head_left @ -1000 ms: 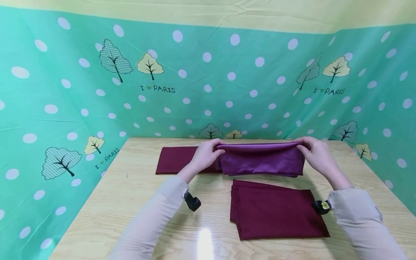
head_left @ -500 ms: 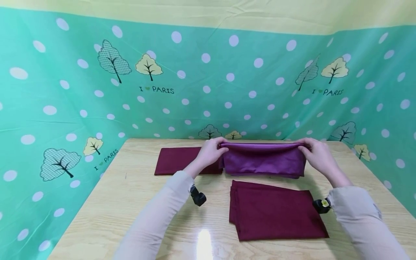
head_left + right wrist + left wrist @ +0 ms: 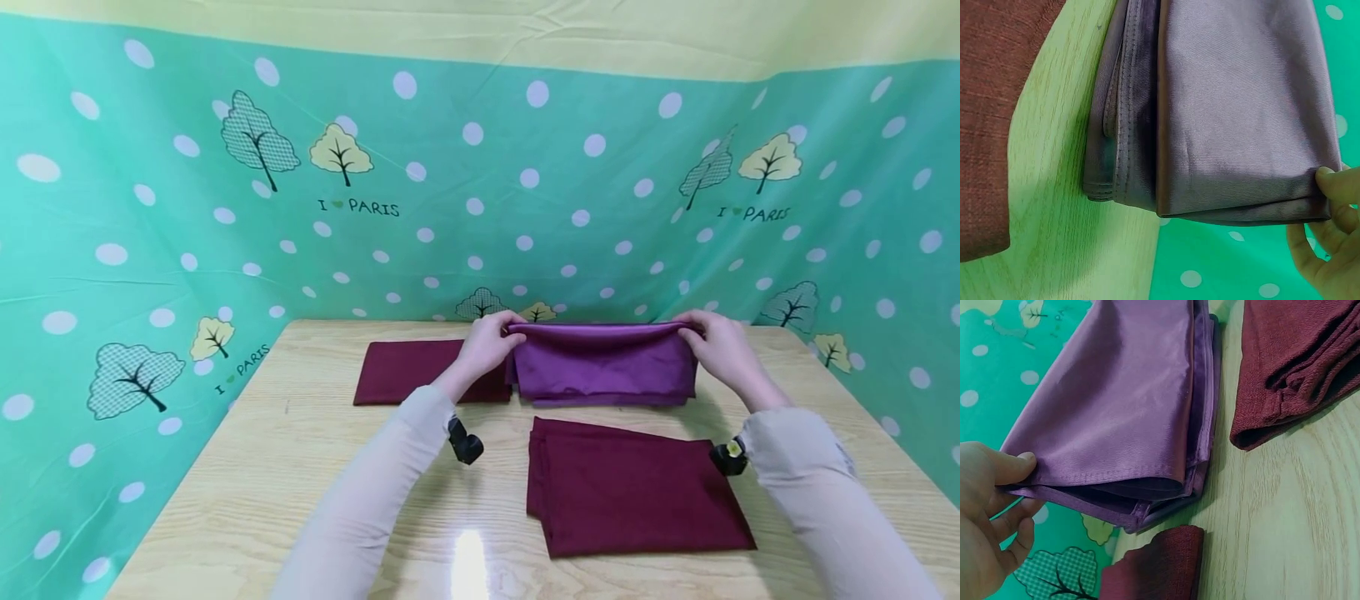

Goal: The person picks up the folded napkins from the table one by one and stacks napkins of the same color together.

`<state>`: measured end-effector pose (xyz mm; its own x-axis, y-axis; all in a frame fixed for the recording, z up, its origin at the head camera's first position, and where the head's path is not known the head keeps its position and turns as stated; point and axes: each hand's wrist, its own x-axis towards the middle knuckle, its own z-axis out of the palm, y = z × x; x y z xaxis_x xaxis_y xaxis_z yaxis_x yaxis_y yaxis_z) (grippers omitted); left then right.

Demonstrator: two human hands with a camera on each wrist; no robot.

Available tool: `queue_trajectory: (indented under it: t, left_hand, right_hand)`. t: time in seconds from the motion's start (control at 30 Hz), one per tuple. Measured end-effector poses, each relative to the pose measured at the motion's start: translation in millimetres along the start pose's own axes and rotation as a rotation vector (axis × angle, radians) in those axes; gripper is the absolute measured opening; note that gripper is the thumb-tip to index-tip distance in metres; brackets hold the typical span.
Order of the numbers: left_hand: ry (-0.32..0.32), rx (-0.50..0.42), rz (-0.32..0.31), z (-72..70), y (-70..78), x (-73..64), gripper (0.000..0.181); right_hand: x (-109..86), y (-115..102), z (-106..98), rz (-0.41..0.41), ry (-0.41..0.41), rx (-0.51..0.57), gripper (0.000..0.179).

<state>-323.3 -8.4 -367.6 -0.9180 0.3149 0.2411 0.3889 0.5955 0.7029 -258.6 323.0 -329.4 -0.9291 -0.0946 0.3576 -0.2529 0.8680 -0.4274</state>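
A folded purple satin cloth (image 3: 606,367) hangs upright near the back of the table, stretched between both hands. My left hand (image 3: 486,342) pinches its upper left corner, thumb on the near face, as the left wrist view shows of the cloth (image 3: 1116,406). At the upper right corner my right hand (image 3: 717,350) pinches the same cloth (image 3: 1241,112) between thumb and fingers. Several folded layers with stitched hems hang at its lower edge. Behind the left hand lies a flat folded maroon cloth (image 3: 408,372), partly hidden by that hand.
Nearer the front, a second folded maroon cloth (image 3: 645,492) lies on the wooden table (image 3: 300,492), its left edge layered unevenly. A green dotted curtain (image 3: 450,183) rises behind the table's back edge. A small black camera (image 3: 467,443) sits at the left wrist, another (image 3: 729,457) at the right.
The purple cloth has risen slightly and its lower edge hangs more level. My right hand has shifted a little up and left; the left hand has moved slightly. Both maroon cloths stay put.
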Motion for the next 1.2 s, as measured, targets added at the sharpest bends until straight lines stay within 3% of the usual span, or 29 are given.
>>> queue_trajectory:
  t: [0.47, 0.83, 1.03, 1.2]
  left_hand:
    - [0.066, -0.136, -0.089, 13.8, -12.4, 13.4, 0.022]
    - [0.097, -0.413, -0.227, 24.1, -16.4, 12.7, 0.023]
    - [0.119, -0.457, -0.293, 29.7, -18.8, 14.2, 0.024]
    - [0.140, -0.461, -0.309, 35.4, -23.9, 17.3, 0.023]
  right_hand:
    - [12.2, 10.3, 11.8, 0.064, 0.003, 0.013, 0.022]
    - [17.4, 15.3, 22.5, 0.094, 0.019, 0.063, 0.022]
    - [19.7, 21.5, 31.0, 0.112, 0.020, 0.082, 0.023]
    - [21.0, 22.8, 36.9, 0.127, 0.014, 0.103, 0.023]
